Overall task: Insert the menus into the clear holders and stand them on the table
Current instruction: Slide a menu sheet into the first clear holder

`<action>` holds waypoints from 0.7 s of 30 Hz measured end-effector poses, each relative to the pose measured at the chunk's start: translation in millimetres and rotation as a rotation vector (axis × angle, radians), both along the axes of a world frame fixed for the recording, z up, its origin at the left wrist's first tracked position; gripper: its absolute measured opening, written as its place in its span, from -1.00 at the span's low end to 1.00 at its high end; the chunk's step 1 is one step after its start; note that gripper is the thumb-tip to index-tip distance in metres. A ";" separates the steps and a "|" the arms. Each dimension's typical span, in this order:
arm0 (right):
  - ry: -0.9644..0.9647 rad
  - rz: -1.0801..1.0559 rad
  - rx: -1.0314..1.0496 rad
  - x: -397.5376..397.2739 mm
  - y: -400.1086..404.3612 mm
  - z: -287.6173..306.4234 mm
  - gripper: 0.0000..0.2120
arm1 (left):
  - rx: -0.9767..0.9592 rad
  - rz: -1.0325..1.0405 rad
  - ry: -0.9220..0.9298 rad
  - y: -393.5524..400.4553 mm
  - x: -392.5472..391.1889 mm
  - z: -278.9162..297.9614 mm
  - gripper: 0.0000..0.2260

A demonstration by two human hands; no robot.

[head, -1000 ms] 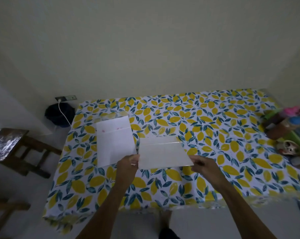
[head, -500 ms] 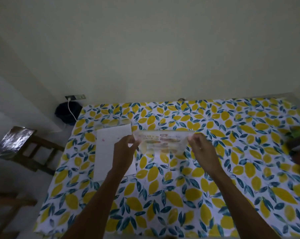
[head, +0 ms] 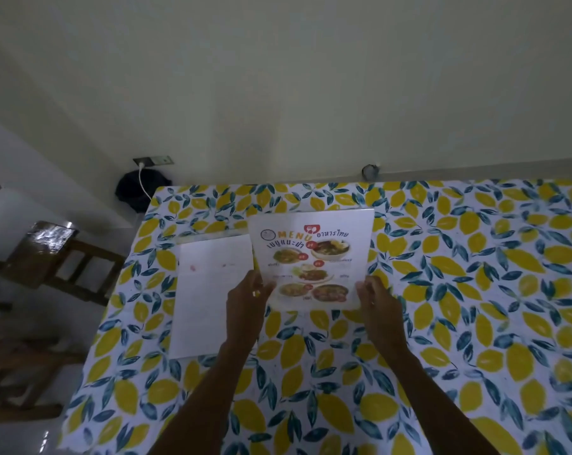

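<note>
You can't make out much of the clear holder itself: only a faint glossy edge shows around the menu (head: 311, 261), so whether the sheet sits fully inside a sleeve is hard to tell, and the small print under the dish photos is too blurred to read. Your left hand (head: 247, 302) covers the menu's lower left corner and your right hand (head: 375, 298) its lower right corner, fingers (head: 363, 285) of each clamped on the side edges. The menu is held tilted up with its printed face toward you, long axis running away from you toward the counter's far edge, the "MENU" heading at the top. It sits above the counter (head: 475, 290) near the far edge, left of centre. Just to its left a blank white sheet (head: 205, 303) lies flat near the counter's left edge, long axis also running front to back; your left forearm hides its near right corner. A clear edge shows at its far end, too faint to identify. The counter's right side and near edge are cut off by the frame.
</note>
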State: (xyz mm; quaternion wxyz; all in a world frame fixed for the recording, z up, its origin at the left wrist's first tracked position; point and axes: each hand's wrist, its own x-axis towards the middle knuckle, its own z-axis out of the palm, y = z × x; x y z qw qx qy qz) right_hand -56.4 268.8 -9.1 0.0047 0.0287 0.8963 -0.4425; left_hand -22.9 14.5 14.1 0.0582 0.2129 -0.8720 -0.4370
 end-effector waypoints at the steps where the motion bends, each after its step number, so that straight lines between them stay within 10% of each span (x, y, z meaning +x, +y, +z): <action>1: 0.013 -0.004 0.009 0.3 -0.6 -1.5 -0.82 | 0.005 0.001 -0.010 -0.7 -0.7 -1.7 -0.87; 21: -0.215 -0.202 0.088 56.3 -67.8 -23.0 -0.75 | -0.161 -0.113 -0.207 -76.8 64.1 -18.1 -0.56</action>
